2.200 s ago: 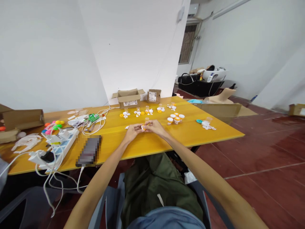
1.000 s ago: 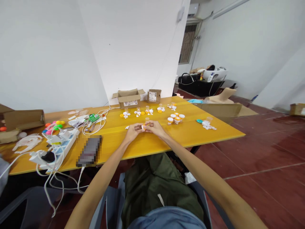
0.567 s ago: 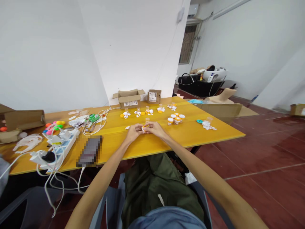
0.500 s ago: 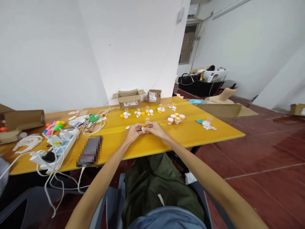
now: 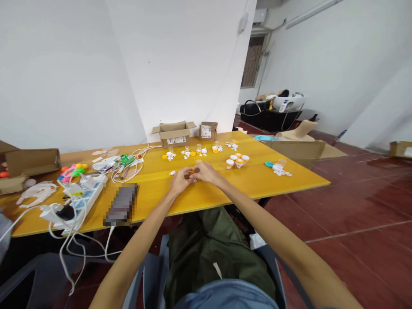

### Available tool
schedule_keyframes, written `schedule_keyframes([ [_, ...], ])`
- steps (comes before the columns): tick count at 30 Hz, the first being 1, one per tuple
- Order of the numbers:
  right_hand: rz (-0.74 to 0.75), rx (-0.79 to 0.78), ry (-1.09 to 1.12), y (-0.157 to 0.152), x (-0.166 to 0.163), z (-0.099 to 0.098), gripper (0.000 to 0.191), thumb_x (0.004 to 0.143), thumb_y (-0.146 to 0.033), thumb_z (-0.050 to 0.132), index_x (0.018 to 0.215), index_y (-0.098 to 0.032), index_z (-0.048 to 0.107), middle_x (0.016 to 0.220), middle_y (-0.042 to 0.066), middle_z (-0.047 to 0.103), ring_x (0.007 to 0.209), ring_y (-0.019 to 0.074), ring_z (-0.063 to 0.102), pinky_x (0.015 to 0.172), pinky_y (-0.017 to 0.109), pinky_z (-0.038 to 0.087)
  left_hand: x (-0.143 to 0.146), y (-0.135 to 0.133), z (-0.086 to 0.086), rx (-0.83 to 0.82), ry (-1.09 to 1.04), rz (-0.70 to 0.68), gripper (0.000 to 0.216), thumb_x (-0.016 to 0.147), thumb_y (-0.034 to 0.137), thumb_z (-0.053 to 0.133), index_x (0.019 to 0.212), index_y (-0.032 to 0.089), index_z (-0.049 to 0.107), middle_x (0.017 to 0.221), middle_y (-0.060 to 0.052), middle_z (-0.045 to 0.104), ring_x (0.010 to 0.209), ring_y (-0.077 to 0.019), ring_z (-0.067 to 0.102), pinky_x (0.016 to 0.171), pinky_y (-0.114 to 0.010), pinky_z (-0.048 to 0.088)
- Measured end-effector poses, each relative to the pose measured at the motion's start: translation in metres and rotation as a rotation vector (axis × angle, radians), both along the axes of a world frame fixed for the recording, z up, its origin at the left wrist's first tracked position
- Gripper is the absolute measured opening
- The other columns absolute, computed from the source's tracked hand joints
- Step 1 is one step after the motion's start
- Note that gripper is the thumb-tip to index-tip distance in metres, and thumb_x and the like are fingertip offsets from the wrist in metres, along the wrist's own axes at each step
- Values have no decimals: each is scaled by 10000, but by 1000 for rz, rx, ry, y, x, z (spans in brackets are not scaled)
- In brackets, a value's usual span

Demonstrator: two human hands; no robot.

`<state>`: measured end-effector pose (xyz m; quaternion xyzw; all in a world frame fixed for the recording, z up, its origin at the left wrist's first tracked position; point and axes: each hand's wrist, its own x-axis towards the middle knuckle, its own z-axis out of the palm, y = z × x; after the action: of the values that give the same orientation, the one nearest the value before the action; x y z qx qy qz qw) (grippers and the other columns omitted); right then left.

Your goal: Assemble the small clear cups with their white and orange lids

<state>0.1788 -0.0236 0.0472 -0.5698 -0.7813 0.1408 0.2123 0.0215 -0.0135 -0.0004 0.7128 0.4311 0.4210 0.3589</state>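
Observation:
My left hand (image 5: 179,178) and my right hand (image 5: 206,172) meet over the middle of the yellow table (image 5: 199,195), fingers curled together round a small orange piece (image 5: 192,172) that is mostly hidden between them. A small clear vial (image 5: 198,162) stands just behind the fingers. Further back lie several small vials with white and orange caps (image 5: 186,151), and a cluster of small orange-and-white pots (image 5: 237,159) sits to the right of my hands.
Two open cardboard boxes (image 5: 174,132) stand at the table's back edge. A dark phone (image 5: 120,204), a white power strip with cables (image 5: 81,194) and coloured balls (image 5: 73,170) lie at the left. A teal lid and white bits (image 5: 277,167) lie right.
The hands stay joined at the same spot; the fingers have closed tighter, so the white-and-orange piece seen before is now nearly covered. The view shifted slightly.

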Motion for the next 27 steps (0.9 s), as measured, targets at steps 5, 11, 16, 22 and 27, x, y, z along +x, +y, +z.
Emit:
schedule_keyframes([
  [5, -11, -13, -125, -5, -5, 9, 162, 776, -272, 748, 905, -187, 796, 998, 87, 759, 886, 214, 706, 684, 227, 471, 1, 0, 0, 38, 24, 19, 299, 619, 183, 822, 889, 190, 694, 800, -24, 763, 778, -213, 727, 738, -315, 584],
  [11, -30, -9, -140, -2, -5, 2, 211, 808, -261, 723, 1002, -198, 778, 1035, 86, 757, 940, 210, 700, 721, 230, 466, 0, 2, -5, 92, 54, 66, 309, 614, 219, 835, 891, 185, 701, 784, -19, 732, 751, -192, 694, 723, -310, 577],
  [16, 21, 9, -66, 3, 1, -6, 180, 819, -319, 730, 957, -217, 781, 977, 68, 770, 918, 212, 702, 738, 243, 479, -1, 3, -6, 76, 48, 60, 325, 623, 236, 820, 923, 187, 704, 797, -23, 731, 758, -192, 681, 728, -311, 569],
  [22, 35, -4, 73, 7, 5, -16, 161, 806, -321, 747, 926, -220, 780, 956, 76, 777, 919, 245, 711, 743, 279, 496, -1, 3, -6, 77, -2, 39, 299, 608, 221, 825, 882, 195, 709, 786, -23, 737, 760, -201, 685, 728, -314, 570],
  [27, 49, 12, 128, 8, 5, -24, 145, 803, -320, 750, 907, -223, 773, 922, 53, 780, 898, 228, 711, 724, 269, 501, 0, 2, -5, 80, 19, 42, 272, 618, 182, 799, 874, 193, 706, 803, -23, 744, 768, -197, 684, 756, -323, 570],
])
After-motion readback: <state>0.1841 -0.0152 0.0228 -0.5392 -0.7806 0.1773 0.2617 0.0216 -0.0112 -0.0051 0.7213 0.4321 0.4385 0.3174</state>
